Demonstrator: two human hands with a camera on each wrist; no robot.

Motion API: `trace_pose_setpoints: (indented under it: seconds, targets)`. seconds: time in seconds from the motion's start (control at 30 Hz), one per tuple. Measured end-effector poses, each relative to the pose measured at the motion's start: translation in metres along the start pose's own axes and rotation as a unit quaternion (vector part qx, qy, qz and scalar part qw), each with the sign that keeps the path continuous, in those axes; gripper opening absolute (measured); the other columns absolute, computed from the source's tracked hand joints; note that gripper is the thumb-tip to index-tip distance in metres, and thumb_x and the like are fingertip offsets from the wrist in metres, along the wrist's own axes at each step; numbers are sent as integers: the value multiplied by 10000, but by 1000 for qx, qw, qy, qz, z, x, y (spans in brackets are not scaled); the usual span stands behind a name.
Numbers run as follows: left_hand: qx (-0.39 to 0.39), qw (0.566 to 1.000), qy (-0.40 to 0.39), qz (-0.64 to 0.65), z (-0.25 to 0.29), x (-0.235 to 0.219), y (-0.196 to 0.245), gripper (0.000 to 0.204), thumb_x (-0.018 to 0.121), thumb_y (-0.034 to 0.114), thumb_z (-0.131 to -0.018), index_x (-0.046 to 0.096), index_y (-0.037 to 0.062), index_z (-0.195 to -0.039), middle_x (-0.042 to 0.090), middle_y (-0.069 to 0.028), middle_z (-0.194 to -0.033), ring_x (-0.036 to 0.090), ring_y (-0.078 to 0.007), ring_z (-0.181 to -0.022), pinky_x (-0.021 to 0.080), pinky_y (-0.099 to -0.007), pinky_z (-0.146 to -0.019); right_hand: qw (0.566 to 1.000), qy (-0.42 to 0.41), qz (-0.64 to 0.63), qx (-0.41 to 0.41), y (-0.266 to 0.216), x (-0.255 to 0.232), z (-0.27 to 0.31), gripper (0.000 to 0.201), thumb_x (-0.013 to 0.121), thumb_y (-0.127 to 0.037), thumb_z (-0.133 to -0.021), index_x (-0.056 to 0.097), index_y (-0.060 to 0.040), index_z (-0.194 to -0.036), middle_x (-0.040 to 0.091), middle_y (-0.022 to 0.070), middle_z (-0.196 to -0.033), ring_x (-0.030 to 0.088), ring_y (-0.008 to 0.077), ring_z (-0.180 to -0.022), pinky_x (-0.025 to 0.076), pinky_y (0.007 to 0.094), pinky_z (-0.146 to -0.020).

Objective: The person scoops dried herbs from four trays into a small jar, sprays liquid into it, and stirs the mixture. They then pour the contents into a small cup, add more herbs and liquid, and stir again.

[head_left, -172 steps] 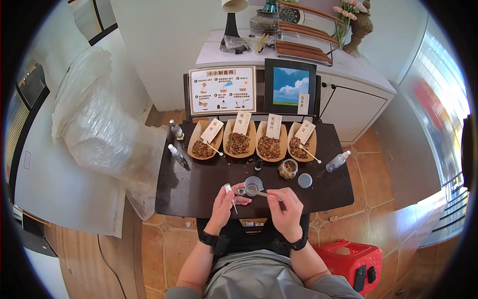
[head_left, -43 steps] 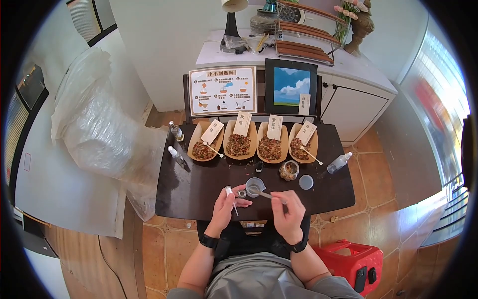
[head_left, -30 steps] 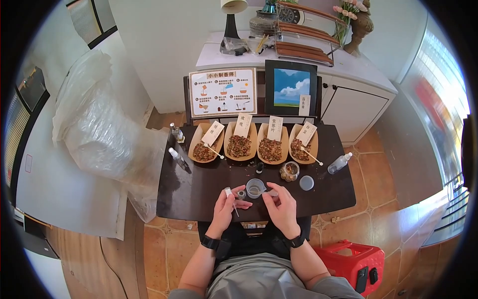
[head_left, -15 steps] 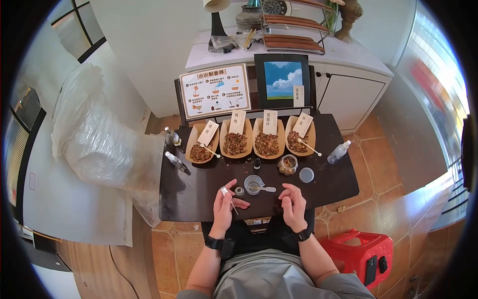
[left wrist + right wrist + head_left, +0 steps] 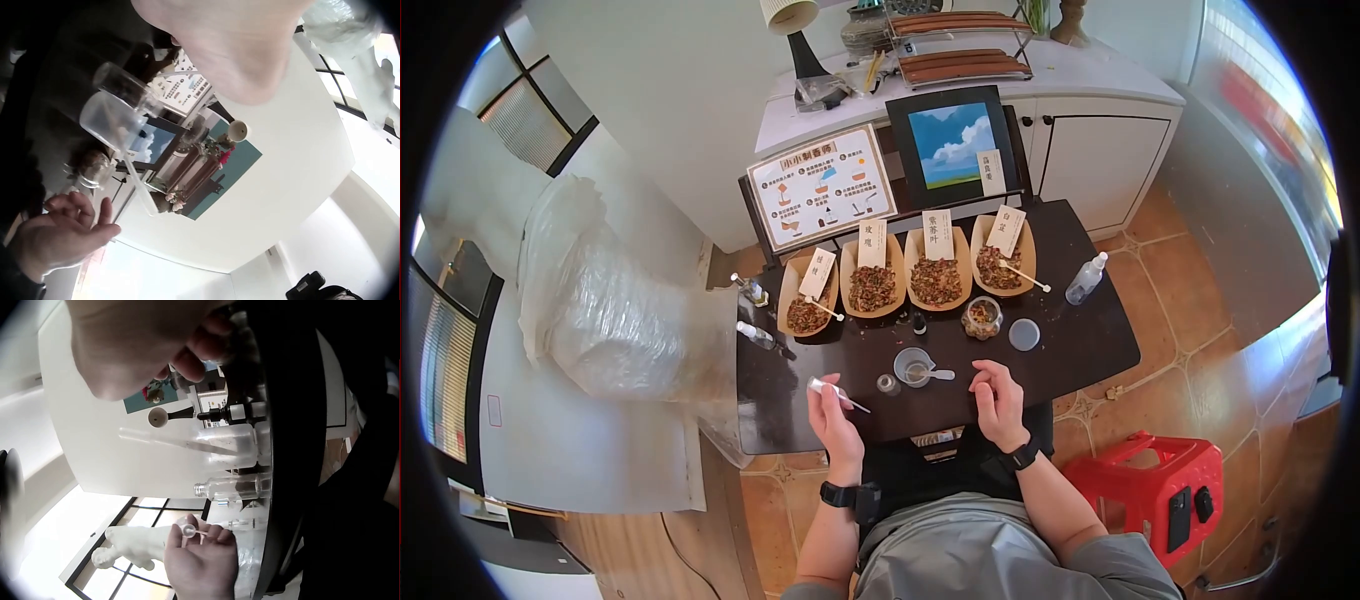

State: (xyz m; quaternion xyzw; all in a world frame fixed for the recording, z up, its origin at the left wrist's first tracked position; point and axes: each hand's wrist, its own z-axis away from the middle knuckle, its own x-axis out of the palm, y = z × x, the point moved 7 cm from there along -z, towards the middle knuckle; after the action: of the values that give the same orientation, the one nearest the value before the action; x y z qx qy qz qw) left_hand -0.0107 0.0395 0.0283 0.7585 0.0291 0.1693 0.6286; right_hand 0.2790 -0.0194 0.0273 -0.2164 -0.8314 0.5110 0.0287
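In the head view my left hand point(image 5: 836, 432) holds a white spray pump top point(image 5: 817, 385) with its thin dip tube point(image 5: 856, 405) pointing right. Just right of it a small clear glass bottle point(image 5: 887, 385) stands upright with a bare neck, as the right wrist view also shows. Beside the bottle is a clear plastic measuring cup point(image 5: 903, 359); a translucent stirring stick point(image 5: 943, 375) leans in it, its handle over the rim. My right hand point(image 5: 1000, 408), fingers loosely bent and holding nothing, hovers at the table's front edge, right of the stick.
Behind stand several paper trays point(image 5: 808, 322) of dried plant bits with labels, a jar point(image 5: 981, 318), a round lid point(image 5: 1024, 334) and a black dropper bottle point(image 5: 919, 323). Spray bottles point(image 5: 1086, 279) stand at both table sides. A red stool point(image 5: 1145, 485) is at right.
My right hand has let go of the stirring stick and drawn back to the right. My left hand has moved left, away from the glass bottle, with the pump top. The head view has turned.
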Motion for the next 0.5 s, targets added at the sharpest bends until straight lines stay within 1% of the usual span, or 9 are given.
trace_pose_setpoints:
  seconds: [0.03, 0.1, 0.13, 0.2, 0.23, 0.3, 0.33, 0.43, 0.5]
  targets:
    - [2, 1000, 2, -2, -2, 3, 8, 305, 511, 286, -1126, 642, 12, -1158, 537, 24, -868, 493, -60, -791, 398, -230, -719, 1000, 2, 9, -9, -1, 0, 0, 267, 608, -88, -1019, 624, 10, -1267, 652, 58, -810, 604, 143, -631, 483, 276, -596]
    - [53, 997, -37, -34, -5, 14, 28, 304, 518, 279, -1122, 639, 10, -1195, 566, 2, -969, 528, -79, -877, 433, -247, -805, 1000, 5, 16, -18, -2, 1, -1, 264, 620, -86, -1013, 630, 7, -1259, 650, 57, -805, 606, 151, -623, 485, 281, -591]
    - [55, 997, -38, -35, -7, 17, 31, 304, 518, 279, -1122, 639, 10, -1195, 566, 2, -969, 528, -79, -877, 433, -247, -805, 1000, 4, 18, -14, -1, 1, 0, 262, 627, -83, -1007, 633, 5, -1254, 649, 57, -803, 609, 155, -620, 487, 284, -589]
    - [98, 991, -79, -55, -8, 30, 39, 297, 510, 281, -1126, 625, 26, -1226, 583, -24, -1006, 544, -116, -964, 436, -287, -871, 1000, 5, 21, -10, -1, 1, 0, 260, 635, -80, -1002, 636, 2, -1249, 649, 57, -801, 611, 160, -616, 488, 287, -587]
    - [99, 990, -80, -55, -8, 35, 42, 297, 510, 281, -1126, 625, 26, -1226, 583, -24, -1006, 544, -116, -964, 436, -287, -871, 1000, 5, 21, -7, -1, 1, 0, 259, 640, -77, -998, 637, 2, -1245, 651, 58, -801, 613, 160, -616, 489, 288, -587]
    - [124, 981, -102, -104, -7, 47, 47, 310, 513, 298, -1122, 620, 27, -1228, 587, -38, -1067, 566, -143, -1012, 448, -306, -916, 1000, 7, 22, -5, 1, 1, 1, 258, 646, -74, -994, 639, 1, -1241, 652, 58, -801, 614, 160, -617, 490, 288, -587]
    - [133, 978, -116, -112, -6, 51, 47, 318, 511, 306, -1123, 617, 29, -1238, 582, -41, -1118, 570, -141, -1029, 447, -297, -931, 1000, 5, 24, -4, 2, 1, 1, 256, 646, -75, -995, 639, 2, -1239, 652, 59, -800, 615, 159, -616, 489, 288, -586]
    - [163, 970, -117, -139, -6, 57, 47, 302, 519, 291, -1121, 621, 32, -1236, 576, -39, -1140, 573, -136, -1023, 449, -281, -908, 1000, 2, 25, -2, 1, 1, 1, 253, 647, -76, -996, 641, 3, -1236, 652, 60, -796, 615, 159, -613, 488, 288, -583]
    - [158, 970, -119, -142, -7, 56, 41, 300, 524, 285, -1119, 622, 30, -1241, 575, -41, -1150, 575, -134, -1027, 450, -277, -902, 1000, 0, 23, -2, 0, 2, 0, 252, 648, -77, -996, 641, 4, -1234, 652, 60, -793, 616, 160, -610, 488, 288, -581]
